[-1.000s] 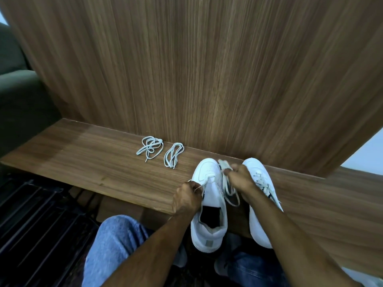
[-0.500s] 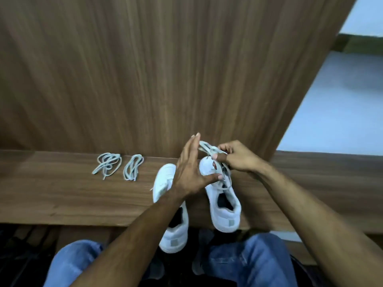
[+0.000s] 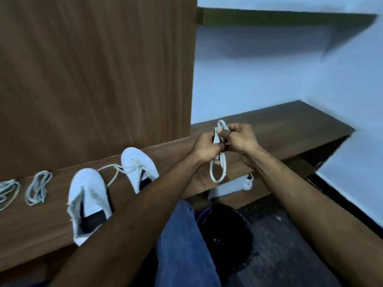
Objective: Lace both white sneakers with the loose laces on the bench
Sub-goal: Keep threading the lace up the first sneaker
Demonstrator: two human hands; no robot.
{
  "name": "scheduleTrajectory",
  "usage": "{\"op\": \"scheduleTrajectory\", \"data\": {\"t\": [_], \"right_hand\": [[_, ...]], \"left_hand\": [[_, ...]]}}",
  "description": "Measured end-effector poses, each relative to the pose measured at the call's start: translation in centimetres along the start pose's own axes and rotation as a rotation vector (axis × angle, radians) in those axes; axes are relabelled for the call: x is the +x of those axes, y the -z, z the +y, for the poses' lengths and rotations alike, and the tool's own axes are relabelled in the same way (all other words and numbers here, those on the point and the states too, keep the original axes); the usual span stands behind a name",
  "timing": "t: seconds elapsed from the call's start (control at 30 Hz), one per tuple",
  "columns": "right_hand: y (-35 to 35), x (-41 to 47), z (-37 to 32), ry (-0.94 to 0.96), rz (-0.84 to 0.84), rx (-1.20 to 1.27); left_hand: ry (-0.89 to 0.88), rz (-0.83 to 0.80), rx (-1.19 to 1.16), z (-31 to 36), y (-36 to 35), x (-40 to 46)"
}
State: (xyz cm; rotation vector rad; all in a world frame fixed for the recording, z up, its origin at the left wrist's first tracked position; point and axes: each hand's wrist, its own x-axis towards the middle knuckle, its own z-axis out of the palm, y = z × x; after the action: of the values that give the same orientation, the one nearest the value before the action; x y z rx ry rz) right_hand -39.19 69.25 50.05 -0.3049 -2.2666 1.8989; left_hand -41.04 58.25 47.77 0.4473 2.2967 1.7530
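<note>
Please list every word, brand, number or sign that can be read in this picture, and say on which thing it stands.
None can be read. The two white sneakers on the brown wooden bench show no legible mark, and the picture is blurred. The pale lace held by both hands bears none.

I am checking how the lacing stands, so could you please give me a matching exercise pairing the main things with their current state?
Things:
1. folded lace
2. near sneaker
3. far sneaker
4. two lace bundles

States:
A. lies unlaced on the bench
B. coiled on the bench, untouched
C. held up by left hand and right hand
D. has a lace loosely through it

Pairs: 1-C, 2-A, 3-D, 4-B
</note>
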Motion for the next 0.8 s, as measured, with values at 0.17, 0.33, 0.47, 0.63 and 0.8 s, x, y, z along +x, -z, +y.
{"op": "scheduleTrajectory", "data": {"t": [0.17,0.33,0.47,0.63,0.8], "right_hand": [[4.3,-2.0,7.3,-0.216,0.006,-0.033],[5.3,-2.8,14.6,-0.291,-0.013,-0.192],[6.0,-3.3,18.8,-0.301,-0.068,-0.356],[6.7,-3.6,22.2,-0.397,-0.192,-0.585],[6.6,-3.2,22.2,-0.444,-0.207,-0.640]], "left_hand": [[0.313,-0.089,-0.017,-3.9,-6.5,-0.4],[0.504,-0.129,-0.058,-7.9,-10.4,-1.9],[0.570,-0.239,-0.044,-10.3,-11.5,-2.4],[0.546,-0.299,0.178,-11.2,-10.6,-1.9],[0.430,-0.226,0.298,-10.2,-7.9,0.4]]}}
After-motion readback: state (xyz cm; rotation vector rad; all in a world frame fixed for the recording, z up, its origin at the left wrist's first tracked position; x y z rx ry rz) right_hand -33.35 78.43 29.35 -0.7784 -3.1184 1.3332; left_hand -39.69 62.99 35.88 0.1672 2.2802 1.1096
